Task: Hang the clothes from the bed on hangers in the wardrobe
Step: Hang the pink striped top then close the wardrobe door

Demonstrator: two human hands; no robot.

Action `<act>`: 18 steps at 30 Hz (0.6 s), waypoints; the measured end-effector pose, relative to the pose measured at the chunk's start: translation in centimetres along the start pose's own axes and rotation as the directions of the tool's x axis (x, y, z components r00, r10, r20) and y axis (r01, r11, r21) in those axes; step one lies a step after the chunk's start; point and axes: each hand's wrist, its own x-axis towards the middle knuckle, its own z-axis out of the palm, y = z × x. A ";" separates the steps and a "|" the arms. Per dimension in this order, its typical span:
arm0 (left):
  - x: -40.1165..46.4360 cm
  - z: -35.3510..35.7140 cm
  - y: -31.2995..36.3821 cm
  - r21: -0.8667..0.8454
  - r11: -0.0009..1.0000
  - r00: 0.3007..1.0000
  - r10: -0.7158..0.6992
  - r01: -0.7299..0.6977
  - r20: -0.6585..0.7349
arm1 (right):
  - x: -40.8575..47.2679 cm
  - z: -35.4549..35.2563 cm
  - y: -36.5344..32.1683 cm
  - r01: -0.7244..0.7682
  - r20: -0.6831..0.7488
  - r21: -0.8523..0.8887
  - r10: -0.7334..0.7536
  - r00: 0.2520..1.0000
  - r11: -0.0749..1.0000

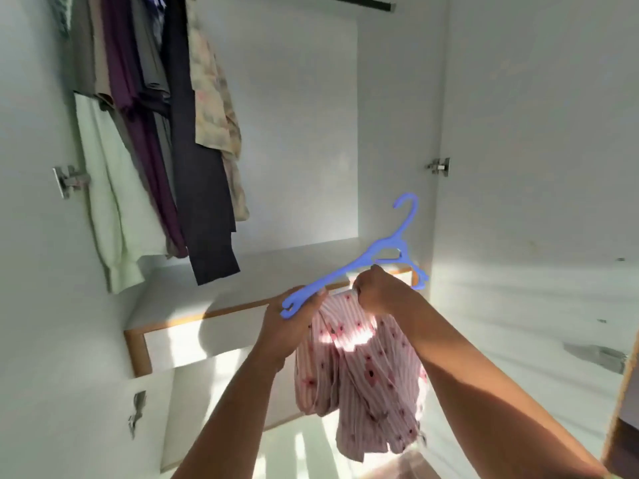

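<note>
While the blue plastic hanger [359, 262] is being held in front of the open wardrobe [311, 133], its long axis is running diagonally from lower left to upper right, with the hook pointing up and curling to the left. The left hand [288, 321] is gripping the lower left end of the hanger, fingers wrapped under the notched tip. The right hand [378, 288] is clenching the bunched top edge of the pink garment [359, 382] just below the hanger's middle. The garment is hanging down between the two forearms; it is a thin, crumpled fabric, pale pink with fine stripes and scattered small dark red motifs, partly lit by sunlight. The hanger is looking smooth and moulded, with a cut-out opening near its neck. At upper left, hanging clothes [155, 133] in white, purple, grey, dark and floral cloth are draping above a white shelf [242, 281] with a wood-coloured edge. Metal hinges [438, 166] are showing on the side panels.
</note>
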 end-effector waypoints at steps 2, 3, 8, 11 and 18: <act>3.8 0.0 1.0 -0.053 0.998 1.000 0.018 -0.018 0.003 | 4.5 -0.1 1.2 0.026 0.024 -0.086 -0.024 0.999 0.996; 5.7 -0.1 1.5 -0.100 0.995 1.000 0.013 -0.011 0.023 | 6.9 -0.2 1.7 0.035 0.006 -0.080 -0.034 0.999 0.996; 14.9 -0.9 2.5 -0.188 0.982 0.999 -0.025 0.018 -0.036 | 17.7 -2.4 2.4 0.140 -0.245 0.138 -0.103 0.964 0.981; 19.9 -1.7 3.3 -0.200 0.980 0.991 -0.010 -0.016 -0.132 | 24.3 -4.2 2.4 0.212 -0.498 0.196 -0.089 0.863 0.957; 32.5 -5.9 5.5 -0.140 0.962 0.947 0.192 -0.233 -0.257 | 38.0 -9.5 -0.1 0.443 -0.698 0.461 0.006 0.716 0.769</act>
